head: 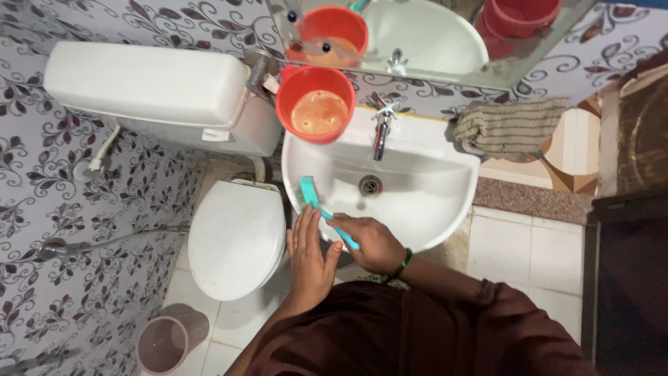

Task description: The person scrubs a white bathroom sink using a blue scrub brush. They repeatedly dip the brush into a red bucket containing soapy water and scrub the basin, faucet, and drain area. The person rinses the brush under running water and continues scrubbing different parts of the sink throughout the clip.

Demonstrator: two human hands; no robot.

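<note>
My right hand grips the handle of a teal scrub brush, whose head rests on the left inner wall of the white wash basin. My left hand lies flat, fingers together, against the basin's front left rim, just beside the brush handle. It holds nothing. A dark band sits on my right wrist. The basin's drain and chrome tap lie beyond the brush.
A red mug with soapy orange liquid stands on the basin's left back corner. A striped cloth lies at the right. A white toilet and cistern stand left; a small pink bin is on the floor.
</note>
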